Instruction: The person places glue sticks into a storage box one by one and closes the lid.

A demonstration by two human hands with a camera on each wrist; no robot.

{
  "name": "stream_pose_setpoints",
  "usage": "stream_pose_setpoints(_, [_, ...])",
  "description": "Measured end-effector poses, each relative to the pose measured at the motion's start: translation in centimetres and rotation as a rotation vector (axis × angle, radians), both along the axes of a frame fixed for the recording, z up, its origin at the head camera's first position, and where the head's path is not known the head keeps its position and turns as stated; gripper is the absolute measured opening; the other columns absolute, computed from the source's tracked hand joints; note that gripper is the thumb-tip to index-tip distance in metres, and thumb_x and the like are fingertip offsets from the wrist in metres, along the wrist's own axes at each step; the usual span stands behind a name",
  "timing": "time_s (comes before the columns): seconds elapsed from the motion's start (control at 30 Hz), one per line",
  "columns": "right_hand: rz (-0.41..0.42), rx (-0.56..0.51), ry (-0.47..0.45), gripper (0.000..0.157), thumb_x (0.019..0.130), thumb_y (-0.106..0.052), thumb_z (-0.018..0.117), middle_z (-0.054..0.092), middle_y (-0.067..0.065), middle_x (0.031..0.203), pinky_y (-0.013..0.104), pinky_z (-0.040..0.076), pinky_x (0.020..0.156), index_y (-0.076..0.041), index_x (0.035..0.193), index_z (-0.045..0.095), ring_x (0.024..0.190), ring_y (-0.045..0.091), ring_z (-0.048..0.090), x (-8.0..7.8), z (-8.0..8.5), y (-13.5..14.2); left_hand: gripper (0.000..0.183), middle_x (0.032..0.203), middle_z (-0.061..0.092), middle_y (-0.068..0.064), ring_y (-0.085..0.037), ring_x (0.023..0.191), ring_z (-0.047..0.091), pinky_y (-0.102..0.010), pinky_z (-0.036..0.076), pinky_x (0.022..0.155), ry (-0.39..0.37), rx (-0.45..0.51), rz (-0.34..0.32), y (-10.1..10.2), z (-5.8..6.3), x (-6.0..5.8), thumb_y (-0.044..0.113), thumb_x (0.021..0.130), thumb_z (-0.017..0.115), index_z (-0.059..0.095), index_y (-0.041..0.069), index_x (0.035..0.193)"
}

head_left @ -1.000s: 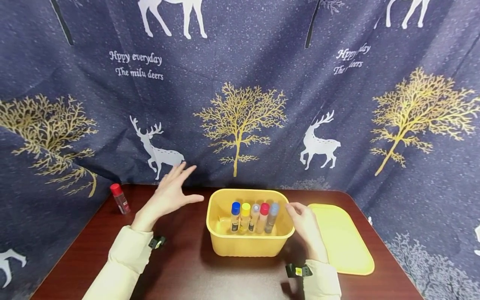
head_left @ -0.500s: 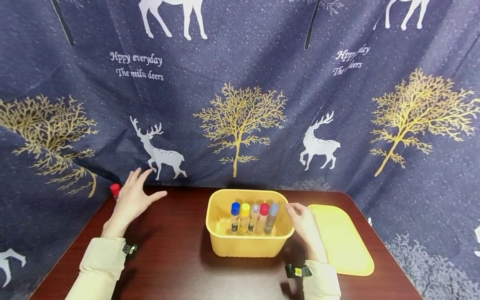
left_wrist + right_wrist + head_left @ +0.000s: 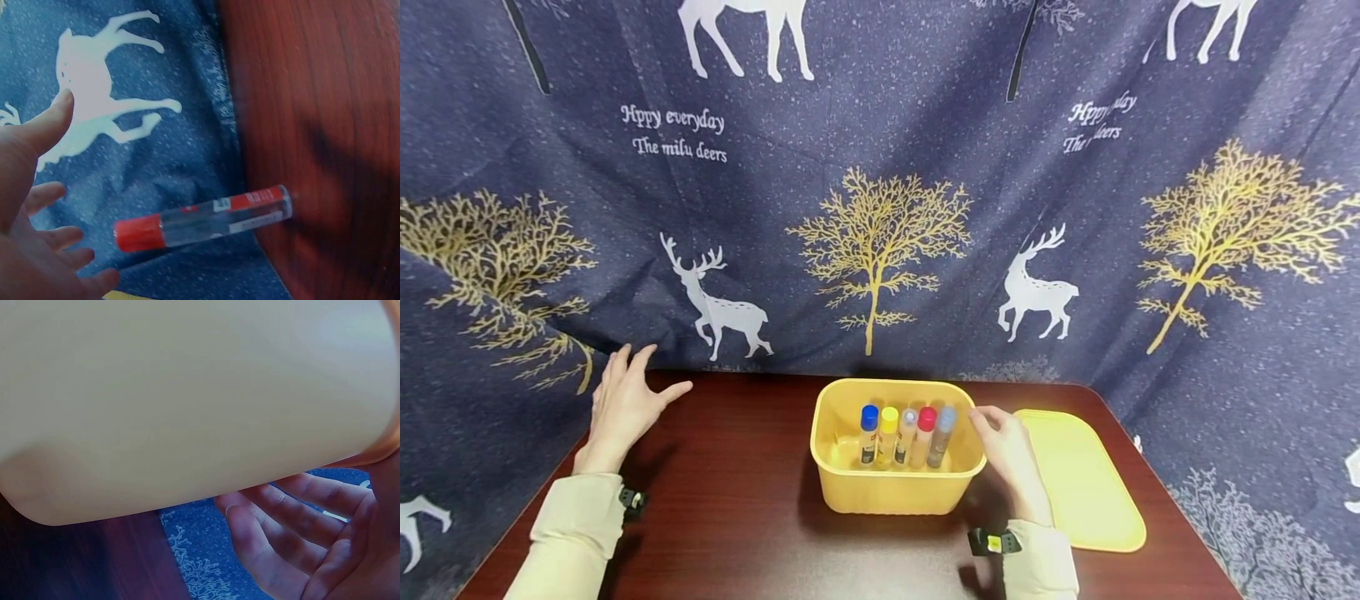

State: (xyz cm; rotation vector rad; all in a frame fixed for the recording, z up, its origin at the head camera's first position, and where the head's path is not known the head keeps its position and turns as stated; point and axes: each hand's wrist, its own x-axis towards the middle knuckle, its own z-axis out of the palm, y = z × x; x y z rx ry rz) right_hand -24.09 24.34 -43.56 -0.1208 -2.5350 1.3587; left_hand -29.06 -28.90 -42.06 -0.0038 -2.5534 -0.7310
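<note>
My left hand (image 3: 619,410) is at the left of the table, fingers spread and thumb out, holding nothing. In the left wrist view a clear tube-shaped bottle with a red cap (image 3: 203,219) stands near the table edge, apart from my fingers; in the head view the hand hides it. My right hand (image 3: 1015,454) holds the right rim of a yellow plastic box (image 3: 895,492), thumb over the rim and fingers outside the wall. Inside the box several similar bottles stand in a row, capped blue (image 3: 868,433), yellow (image 3: 887,435), grey, red and light blue.
A flat yellow lid (image 3: 1086,479) lies on the dark red-brown table (image 3: 737,500) at the right, beside my right forearm. A dark blue cloth (image 3: 880,125) printed with deer and trees hangs directly behind the table.
My left hand has moved left from beside the box to the red-capped bottle, now hiding it in the head view. My right hand has stayed on the box rim.
</note>
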Motion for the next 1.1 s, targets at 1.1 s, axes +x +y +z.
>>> stream_pose_setpoints(1.1, [-0.002,-0.046,-0.018,0.035,0.1,-0.032,0.056,0.071,0.014,0.106,0.046,0.05,0.089,-0.003,0.113,0.07,0.098,0.028,0.066,0.1,0.1,-0.1,0.068,0.124,0.044,-0.041,-0.059,0.112,0.042,-0.065,0.034,0.093,-0.089,0.156,0.196,-3.0,-2.1,-1.4,0.036,0.092,0.067,0.043,-0.014,0.131])
